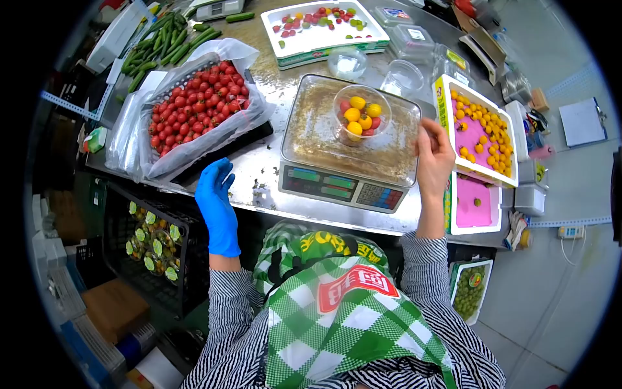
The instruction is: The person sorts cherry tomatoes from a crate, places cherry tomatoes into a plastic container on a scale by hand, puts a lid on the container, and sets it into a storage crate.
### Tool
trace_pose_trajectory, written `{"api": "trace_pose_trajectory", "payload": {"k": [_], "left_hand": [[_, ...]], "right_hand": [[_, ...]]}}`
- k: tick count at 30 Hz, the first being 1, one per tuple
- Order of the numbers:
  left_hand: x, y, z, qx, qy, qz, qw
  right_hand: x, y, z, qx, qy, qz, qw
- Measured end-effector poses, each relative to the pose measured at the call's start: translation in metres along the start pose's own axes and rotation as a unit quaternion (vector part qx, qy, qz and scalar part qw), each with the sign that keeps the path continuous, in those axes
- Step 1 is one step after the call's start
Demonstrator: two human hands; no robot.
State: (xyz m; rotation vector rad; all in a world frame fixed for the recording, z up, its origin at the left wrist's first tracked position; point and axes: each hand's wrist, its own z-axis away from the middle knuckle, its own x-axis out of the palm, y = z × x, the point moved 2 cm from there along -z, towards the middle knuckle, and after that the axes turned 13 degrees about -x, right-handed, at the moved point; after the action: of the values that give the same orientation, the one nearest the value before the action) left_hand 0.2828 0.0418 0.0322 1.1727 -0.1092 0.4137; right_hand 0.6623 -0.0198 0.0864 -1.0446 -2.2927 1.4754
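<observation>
A digital scale point(304, 152) stands on the metal table in front of me. On its pan sits a clear round plastic tub point(338, 117) holding yellow cherry tomatoes point(354, 128) and a few red ones. My right hand point(434, 155), bare, is by the pan's right edge, its fingers loosely bent and nothing visible in them. My left hand point(219, 206), in a blue glove, hovers at the table's front edge, below a lined crate of red cherry tomatoes point(201, 100). Its fingers are slightly curled and hold nothing.
Behind the scale lie a white foam box point(324, 39) of mixed tomatoes and clear empty tubs point(347, 63). To the right is a box of yellow tomatoes point(447, 107). Cucumbers point(165, 42) are piled far left. A black crate point(189, 259) with packed tubs stands below left.
</observation>
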Motion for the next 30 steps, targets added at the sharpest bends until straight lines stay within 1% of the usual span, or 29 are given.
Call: {"api": "trace_pose_trajectory", "payload": {"k": [3,8,11,15,17,19,20,21,22,23,24,27,30], "left_hand": [[0.006,-0.010,0.000,-0.013,-0.007,-0.002,1.000],[0.022,-0.014,-0.001,0.001,-0.019,-0.023,1.000],[0.039,-0.008,-0.003,0.016,-0.003,-0.020,1.000],[0.081,0.007,-0.001,0.070,-0.018,-0.058,0.996],[0.115,0.017,0.002,0.125,-0.058,-0.156,0.978],[0.147,0.016,0.001,0.162,-0.102,-0.253,0.948],[0.161,0.010,-0.001,0.204,-0.099,-0.330,0.916],[0.175,0.006,-0.002,0.246,-0.095,-0.403,0.877],[0.187,0.005,-0.003,0.285,-0.084,-0.500,0.813],[0.200,0.004,-0.003,0.321,-0.071,-0.590,0.738],[0.212,0.001,-0.002,0.342,-0.062,-0.621,0.702],[0.236,-0.008,-0.005,0.345,-0.075,-0.687,0.634],[0.254,-0.016,-0.009,0.299,-0.097,-0.746,0.587]], "right_hand": [[-0.051,0.028,0.025,0.045,-0.011,0.044,0.998],[-0.137,0.069,0.079,0.131,0.045,0.135,0.981],[-0.179,0.084,0.102,0.164,0.066,0.169,0.970],[-0.209,0.106,0.115,0.161,0.086,0.181,0.966],[-0.213,0.111,0.115,0.157,0.079,0.192,0.966],[-0.214,0.115,0.112,0.145,0.066,0.214,0.964],[-0.211,0.115,0.111,0.138,0.081,0.195,0.968],[-0.211,0.117,0.110,0.134,0.066,0.205,0.967],[-0.211,0.120,0.110,0.131,0.051,0.215,0.966],[-0.211,0.124,0.111,0.129,0.037,0.225,0.965],[-0.211,0.127,0.111,0.118,0.028,0.244,0.962],[-0.211,0.128,0.113,0.105,0.014,0.243,0.964],[-0.212,0.130,0.118,0.130,-0.003,0.252,0.959]]}}
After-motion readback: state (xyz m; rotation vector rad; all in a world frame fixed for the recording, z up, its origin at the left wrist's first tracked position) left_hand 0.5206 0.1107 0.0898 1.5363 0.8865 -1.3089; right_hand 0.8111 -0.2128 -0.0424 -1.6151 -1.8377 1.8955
